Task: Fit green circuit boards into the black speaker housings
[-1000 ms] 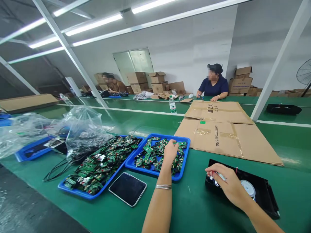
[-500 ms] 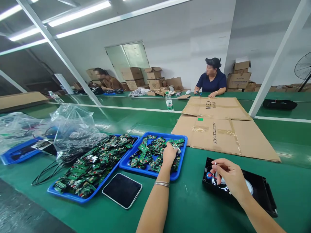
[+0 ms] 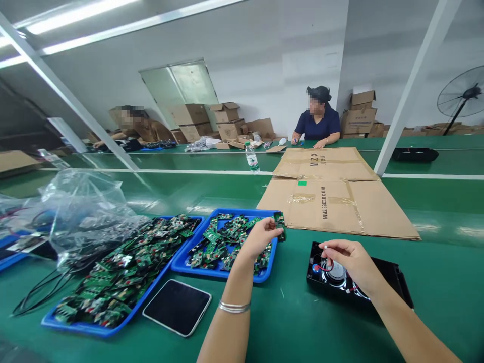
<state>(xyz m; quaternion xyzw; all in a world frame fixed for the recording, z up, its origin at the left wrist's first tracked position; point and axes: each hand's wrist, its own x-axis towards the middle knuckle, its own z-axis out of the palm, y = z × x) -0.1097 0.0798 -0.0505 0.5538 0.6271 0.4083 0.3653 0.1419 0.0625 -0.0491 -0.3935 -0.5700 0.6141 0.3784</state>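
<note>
My left hand (image 3: pixel 261 236) pinches a green circuit board (image 3: pixel 280 226) above the right rim of a blue tray (image 3: pixel 223 274). More circuit boards (image 3: pixel 212 237) lie loose in that tray. Over a black speaker housing (image 3: pixel 391 272), my right hand (image 3: pixel 350 262) closes thumb and forefinger on a small white connector (image 3: pixel 324 247). Red wire runs from the connector down into the housing. A round silver speaker (image 3: pixel 336 270) and a blue round part (image 3: pixel 316 268) show inside; my right hand hides part of the interior.
A second blue tray (image 3: pixel 85 330) heaped with boards stands left, beside a phone-like dark tablet (image 3: pixel 177 307). Clear plastic bags (image 3: pixel 85 212) and black cables lie further left. Flattened cardboard (image 3: pixel 340 204) and a water bottle (image 3: pixel 251 158) are beyond. Two people sit at the far bench.
My left hand has lifted a circuit board out of the tray and moved to its right edge. My right hand still holds the connector above the housing. The view has shifted right.
</note>
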